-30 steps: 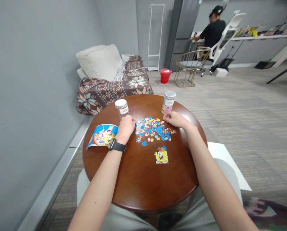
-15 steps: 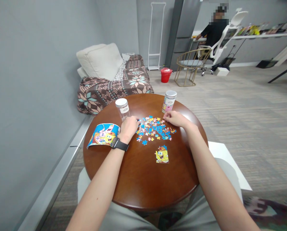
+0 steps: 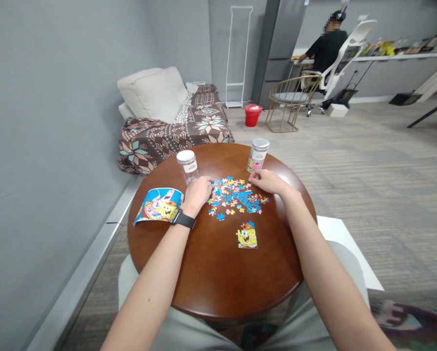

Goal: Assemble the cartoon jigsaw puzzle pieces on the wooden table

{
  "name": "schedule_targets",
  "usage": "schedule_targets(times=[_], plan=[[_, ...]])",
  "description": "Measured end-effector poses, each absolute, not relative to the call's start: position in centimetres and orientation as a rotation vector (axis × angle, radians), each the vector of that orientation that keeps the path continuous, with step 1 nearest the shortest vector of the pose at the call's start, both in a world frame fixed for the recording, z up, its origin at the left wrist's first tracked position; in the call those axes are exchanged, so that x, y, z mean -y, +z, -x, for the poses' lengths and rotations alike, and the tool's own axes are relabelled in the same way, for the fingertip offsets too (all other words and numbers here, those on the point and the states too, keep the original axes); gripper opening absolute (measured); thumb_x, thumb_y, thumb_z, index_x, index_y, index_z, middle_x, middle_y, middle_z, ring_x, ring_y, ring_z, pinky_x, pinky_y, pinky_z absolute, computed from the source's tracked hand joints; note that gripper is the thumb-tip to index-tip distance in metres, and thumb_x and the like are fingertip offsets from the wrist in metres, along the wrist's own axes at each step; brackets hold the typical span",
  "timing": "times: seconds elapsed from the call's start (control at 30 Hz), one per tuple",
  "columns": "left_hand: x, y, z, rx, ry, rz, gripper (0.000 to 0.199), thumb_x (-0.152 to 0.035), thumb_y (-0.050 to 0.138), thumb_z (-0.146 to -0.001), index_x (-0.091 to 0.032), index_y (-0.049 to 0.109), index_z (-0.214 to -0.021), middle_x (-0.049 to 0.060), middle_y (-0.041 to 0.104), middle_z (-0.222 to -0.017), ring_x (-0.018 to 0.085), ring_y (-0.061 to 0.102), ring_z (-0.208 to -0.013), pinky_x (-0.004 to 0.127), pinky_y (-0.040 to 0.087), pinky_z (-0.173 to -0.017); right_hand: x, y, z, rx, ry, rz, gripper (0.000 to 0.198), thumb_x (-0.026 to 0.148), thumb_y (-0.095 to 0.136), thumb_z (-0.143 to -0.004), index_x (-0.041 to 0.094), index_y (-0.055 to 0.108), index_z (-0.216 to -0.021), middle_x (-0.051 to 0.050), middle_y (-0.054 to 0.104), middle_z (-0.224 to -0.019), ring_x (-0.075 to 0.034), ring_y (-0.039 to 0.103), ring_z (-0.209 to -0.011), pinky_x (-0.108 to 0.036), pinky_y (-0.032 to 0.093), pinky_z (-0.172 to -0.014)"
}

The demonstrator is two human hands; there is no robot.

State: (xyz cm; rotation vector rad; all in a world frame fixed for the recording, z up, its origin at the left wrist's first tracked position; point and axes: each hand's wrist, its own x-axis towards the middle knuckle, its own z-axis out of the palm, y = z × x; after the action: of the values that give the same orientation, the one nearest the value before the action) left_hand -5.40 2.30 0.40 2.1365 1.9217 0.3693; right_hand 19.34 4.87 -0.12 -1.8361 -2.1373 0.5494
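Note:
A loose pile of jigsaw puzzle pieces point(image 3: 236, 195), mostly blue, yellow and pink, is spread over the middle of the round table. At its left edge rests my left hand point(image 3: 199, 191), fingers bent and pressed together, fingertips against the outer pieces. My right hand point(image 3: 268, 181) lies by the pile's far right edge with its fingers curled in a pinch. What either hand holds, if anything, is too small to make out. Nearer to me sits a joined puzzle section point(image 3: 247, 236) with a yellow cartoon face. A curved picture sheet point(image 3: 159, 204) lies left of my left wrist.
A clear jar point(image 3: 189, 167) with a white lid stands just beyond my left hand, and a printed jar point(image 3: 257, 156) beyond my right. The brown table point(image 3: 218, 273) has a rounded edge. Behind it are a covered sofa point(image 3: 200, 122), a red bin point(image 3: 252, 116) and a seated person point(image 3: 328, 48).

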Motion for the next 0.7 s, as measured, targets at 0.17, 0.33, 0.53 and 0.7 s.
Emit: schedule_targets(times=[0.17,0.33,0.53,0.7], plan=[[-2.58,0.02,5.65,-1.89,0.391,-2.143,0.028,-0.028,0.055,-0.088,-0.024,0.069,-0.112,0.008,0.072,-0.111,0.021,0.064,-0.109,0.029,0.045,-0.098,-4.76,-0.01,-19.29,2.136,0.552,1.83,0.016,0.029,0.055,-0.086,0.018,0.066,-0.087,-0.004,0.071,-0.085,-0.015,0.062,-0.075,-0.023,0.041,-0.065],[-2.77,-0.18,5.81,-1.845,0.402,-2.156,0.03,-0.026,0.054,-0.088,-0.024,0.068,-0.114,0.007,0.071,-0.113,0.021,0.063,-0.11,0.029,0.044,-0.1,-4.68,0.16,-19.22,2.13,0.564,1.845,0.016,0.029,0.055,-0.086,0.018,0.066,-0.086,-0.004,0.07,-0.085,-0.015,0.062,-0.075,-0.023,0.041,-0.065],[-2.91,-0.24,5.92,-1.848,0.391,-2.158,0.026,-0.027,0.055,-0.087,-0.024,0.067,-0.11,0.007,0.072,-0.111,0.021,0.064,-0.107,0.029,0.045,-0.097,-4.73,0.14,-19.29,2.135,0.58,1.838,0.015,0.029,0.055,-0.086,0.018,0.065,-0.086,-0.004,0.07,-0.084,-0.014,0.061,-0.075,-0.023,0.04,-0.065],[-2.86,-0.11,5.92,-1.872,0.37,-2.166,0.023,-0.03,0.058,-0.086,-0.024,0.064,-0.107,0.007,0.072,-0.105,0.022,0.065,-0.102,0.029,0.046,-0.09,-4.83,0.02,-19.34,2.134,0.581,1.846,0.016,0.029,0.055,-0.086,0.017,0.065,-0.088,-0.004,0.07,-0.084,-0.014,0.061,-0.073,-0.023,0.041,-0.065]])
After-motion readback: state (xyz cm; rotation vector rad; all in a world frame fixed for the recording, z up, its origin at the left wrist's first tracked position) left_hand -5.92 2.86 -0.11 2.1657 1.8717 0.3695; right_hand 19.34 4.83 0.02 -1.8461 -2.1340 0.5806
